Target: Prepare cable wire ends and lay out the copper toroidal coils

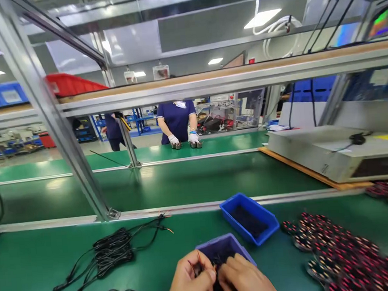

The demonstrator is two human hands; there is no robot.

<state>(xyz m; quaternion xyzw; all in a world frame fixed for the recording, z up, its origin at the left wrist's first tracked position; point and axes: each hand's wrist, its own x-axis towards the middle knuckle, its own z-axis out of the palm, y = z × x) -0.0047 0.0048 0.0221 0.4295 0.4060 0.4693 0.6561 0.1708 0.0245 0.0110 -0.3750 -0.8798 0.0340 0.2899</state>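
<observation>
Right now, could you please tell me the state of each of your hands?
Left hand: closed, pinching an orange-tipped wire.
Right hand: closed on black cables over a blue plastic bin.

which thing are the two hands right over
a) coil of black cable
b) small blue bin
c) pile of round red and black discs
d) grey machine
B: the left hand and right hand meet directly above the small blue bin, partly covering it.

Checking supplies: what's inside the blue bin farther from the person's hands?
The blue bin holds a dark mass, probably thin black wires; whatever lies beneath it is covered.
</observation>
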